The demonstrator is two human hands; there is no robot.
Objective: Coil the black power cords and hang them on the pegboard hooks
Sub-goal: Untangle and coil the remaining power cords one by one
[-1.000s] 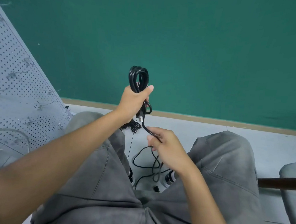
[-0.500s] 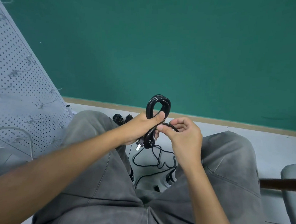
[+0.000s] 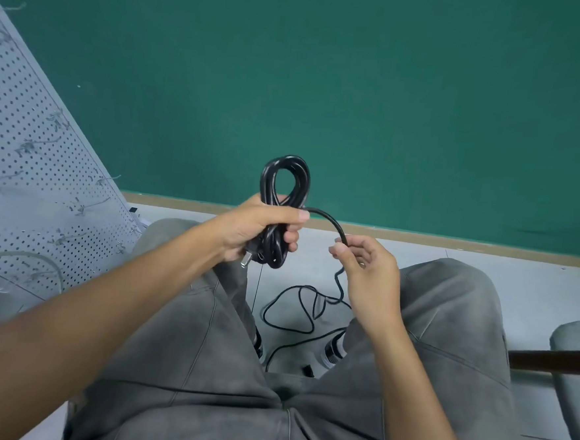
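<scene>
My left hand (image 3: 260,228) clenches the glossy black rubber power-cord coil (image 3: 284,198) above my lap while my right hand (image 3: 367,270) pinches its free tail just beside it; each wrap should match existing loops, untwisted.

Pale floor (image 3: 533,298): loose black cord (image 3: 287,309) (tangled loops); plug (image 3: 306,369), perhaps.

Bare forearms (image 3: 132,298) without sleeves, grey washed-look trousers (image 3: 202,368) with stitched seams, and pale shoes (image 3: 332,351)
</scene>
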